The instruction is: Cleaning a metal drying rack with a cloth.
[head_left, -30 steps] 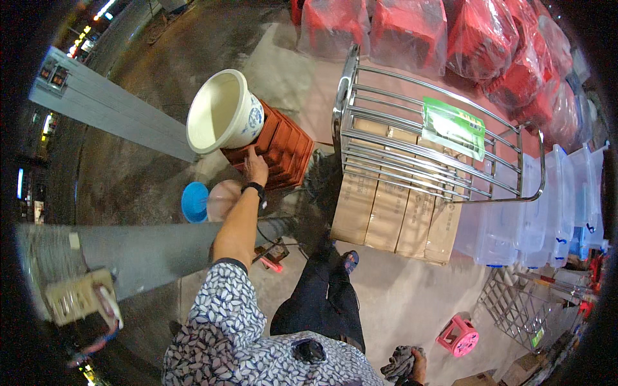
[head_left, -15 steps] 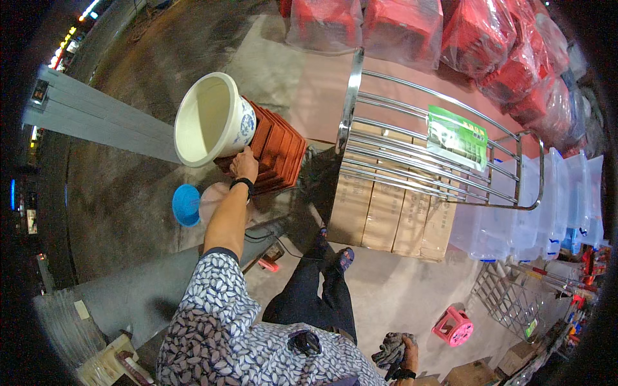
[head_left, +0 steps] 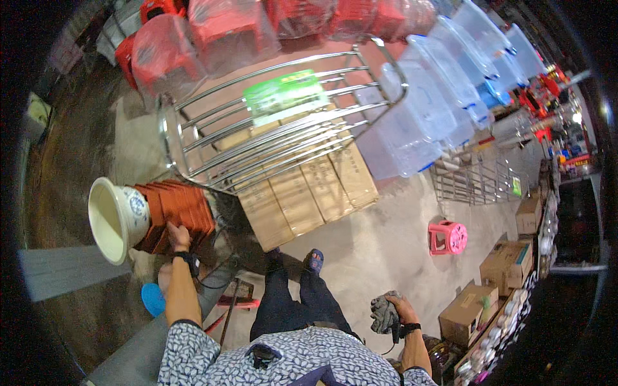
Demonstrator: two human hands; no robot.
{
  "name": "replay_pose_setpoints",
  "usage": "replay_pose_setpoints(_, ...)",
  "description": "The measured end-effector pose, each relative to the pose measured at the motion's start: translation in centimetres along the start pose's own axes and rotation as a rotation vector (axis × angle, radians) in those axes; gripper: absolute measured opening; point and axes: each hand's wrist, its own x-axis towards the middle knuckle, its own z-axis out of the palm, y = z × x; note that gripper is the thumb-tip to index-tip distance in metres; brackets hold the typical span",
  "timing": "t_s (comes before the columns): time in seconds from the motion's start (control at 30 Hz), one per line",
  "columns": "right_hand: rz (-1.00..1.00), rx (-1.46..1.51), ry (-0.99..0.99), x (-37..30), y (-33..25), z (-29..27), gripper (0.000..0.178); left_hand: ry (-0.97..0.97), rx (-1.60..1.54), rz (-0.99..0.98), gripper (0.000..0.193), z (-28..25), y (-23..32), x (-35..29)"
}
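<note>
My left hand [head_left: 179, 237] reaches out to a stack of square terracotta-coloured flowerpots [head_left: 174, 209], its fingers closed against their rims; the fingertips are partly hidden. A cream round flowerpot [head_left: 109, 222] with a blue pattern sits at the stack's left end, its wide mouth turned left. On my right, my right hand [head_left: 405, 310] is closed around crumpled grey work gloves [head_left: 384, 312], held beside my body.
A chrome rack [head_left: 270, 141] with a green label lies over cardboard boxes [head_left: 309, 199] ahead. Clear plastic bins [head_left: 418, 103] and wrapped red chairs [head_left: 232, 29] stand behind. A pink stool [head_left: 447, 237] is at right, a blue basin [head_left: 153, 299] at left.
My view has swung to the right, so the pots now sit further left. My left hand has shifted from beside the cream pot onto the terracotta-coloured stack. The right hand still holds the gloves.
</note>
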Motion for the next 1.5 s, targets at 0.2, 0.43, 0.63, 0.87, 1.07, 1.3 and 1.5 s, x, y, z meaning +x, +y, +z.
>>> replay_pose_setpoints(0.2, 0.035, 0.151, -0.025, -2.8, -0.8, -2.8, 0.024, -0.411, -0.134, -0.258, 0.029, 4.4, 6.6, -14.1)
replay_pose_setpoints(0.43, -0.008, -0.078, 0.050, 2.7, 7.3, -15.2, 0.040, -0.639, -0.137, -0.711, 0.019, 3.5, 4.9, -29.3)
replay_pose_setpoints(0.63, 0.061, -0.065, 0.129, -0.9, 9.0, -20.2, 0.052, -0.516, -0.245, -0.864, 0.020, 3.0, 2.8, -36.3)
replay_pose_setpoints(0.87, -0.037, -0.498, 0.135, 4.1, 13.2, -22.3, 0.063, -0.596, -0.271, -0.760, 0.019, 0.7, -0.1, -33.1)
replay_pose_setpoints(1.07, -0.055, -0.401, -0.025, 5.2, 12.3, -22.6, 0.056, -0.560, 0.057, -0.212, 0.019, 1.5, 10.3, -36.6)
replay_pose_setpoints(1.3, -0.111, -0.772, -0.151, 5.9, 10.8, -22.4, 0.048, -0.457, -0.101, -0.466, 0.022, -0.7, 4.0, -38.8)
replay_pose_setpoints(1.5, -0.046, -0.932, -0.141, 6.2, 8.5, -22.3, 0.050, -0.503, -0.178, -0.751, 0.025, -0.7, -4.4, -46.1)
